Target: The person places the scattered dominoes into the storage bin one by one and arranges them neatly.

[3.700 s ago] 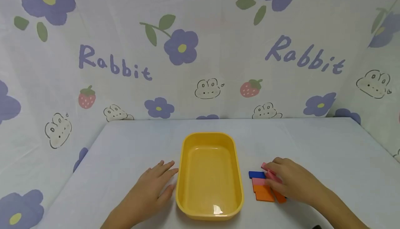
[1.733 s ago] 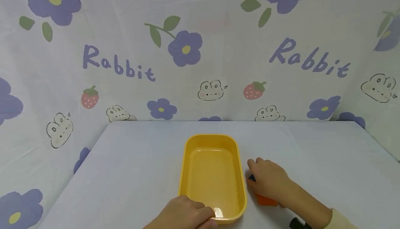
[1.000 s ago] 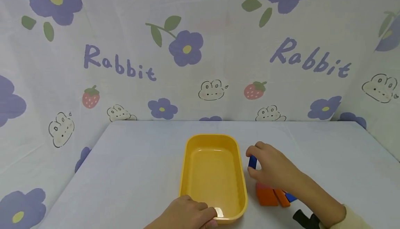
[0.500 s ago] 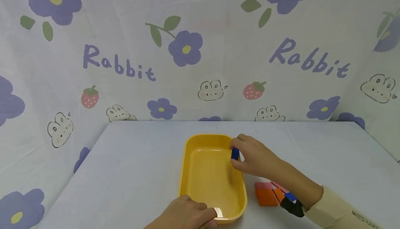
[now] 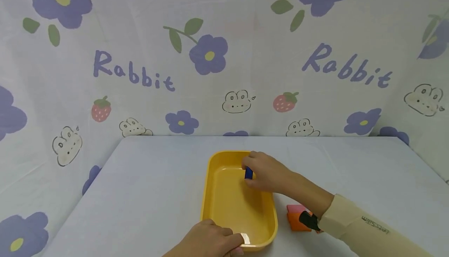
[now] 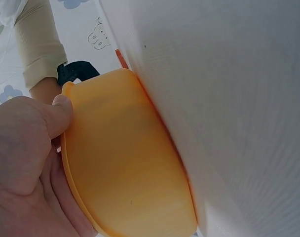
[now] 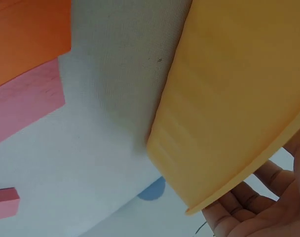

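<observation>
A yellow plastic tray (image 5: pixel 228 206) stands at the middle of the table in the head view. My left hand (image 5: pixel 210 238) grips its near rim, and the left wrist view has the thumb on the rim beside the tray's outer wall (image 6: pixel 125 163). Over the tray's far right part, my right hand (image 5: pixel 268 173) pinches a small blue block (image 5: pixel 248 173) between thumb and fingers. Right of the tray lie an orange block (image 5: pixel 297 224) and a pink block (image 5: pixel 295 208), partly covered by the right forearm. The blue block is hidden in the right wrist view.
A dark wrist strap (image 5: pixel 309 220) and a beige sleeve (image 5: pixel 361 226) pass over the blocks. Another small pink block (image 7: pixel 4 203) shows in the right wrist view. Behind the white table (image 5: pixel 158 171) hangs a printed cloth (image 5: pixel 252 66).
My left hand has moved from beside the tray to its near rim. My right hand has lifted the blue block from the group and carried it left over the tray.
</observation>
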`<act>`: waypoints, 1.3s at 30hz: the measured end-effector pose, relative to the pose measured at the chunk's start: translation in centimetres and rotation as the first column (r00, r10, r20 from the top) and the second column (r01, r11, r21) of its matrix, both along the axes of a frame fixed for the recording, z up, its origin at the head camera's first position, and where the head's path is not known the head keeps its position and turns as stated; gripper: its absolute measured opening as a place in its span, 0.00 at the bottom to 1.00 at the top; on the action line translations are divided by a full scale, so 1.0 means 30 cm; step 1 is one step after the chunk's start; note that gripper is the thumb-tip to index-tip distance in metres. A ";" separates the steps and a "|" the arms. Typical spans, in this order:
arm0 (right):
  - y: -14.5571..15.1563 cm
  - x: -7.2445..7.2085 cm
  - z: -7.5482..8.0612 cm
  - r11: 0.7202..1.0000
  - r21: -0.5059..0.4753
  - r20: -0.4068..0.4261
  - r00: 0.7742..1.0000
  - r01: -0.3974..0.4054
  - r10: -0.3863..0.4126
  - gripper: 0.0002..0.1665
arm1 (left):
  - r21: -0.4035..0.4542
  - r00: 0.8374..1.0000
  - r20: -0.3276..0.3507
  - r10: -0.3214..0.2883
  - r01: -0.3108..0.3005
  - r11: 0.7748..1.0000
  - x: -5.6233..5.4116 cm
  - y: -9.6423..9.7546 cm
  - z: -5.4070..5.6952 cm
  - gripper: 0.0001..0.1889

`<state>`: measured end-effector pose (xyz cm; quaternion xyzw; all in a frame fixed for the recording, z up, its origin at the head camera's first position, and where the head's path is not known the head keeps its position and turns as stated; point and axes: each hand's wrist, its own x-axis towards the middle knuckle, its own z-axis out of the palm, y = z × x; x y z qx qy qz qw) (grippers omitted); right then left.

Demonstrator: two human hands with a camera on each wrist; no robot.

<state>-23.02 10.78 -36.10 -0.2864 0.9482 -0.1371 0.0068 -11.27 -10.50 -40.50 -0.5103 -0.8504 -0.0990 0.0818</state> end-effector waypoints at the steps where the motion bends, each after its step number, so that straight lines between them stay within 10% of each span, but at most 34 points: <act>1: -0.006 -0.003 -0.004 1.000 0.000 0.011 1.000 0.002 -0.002 0.16 | -0.001 1.000 -0.006 0.002 -0.002 1.000 0.000 0.000 -0.001 0.12; 39: -0.152 -0.080 -0.015 0.969 0.108 0.011 0.975 -0.221 0.222 0.13 | 0.091 0.993 -0.121 0.005 0.006 0.996 -0.001 0.001 -0.025 0.12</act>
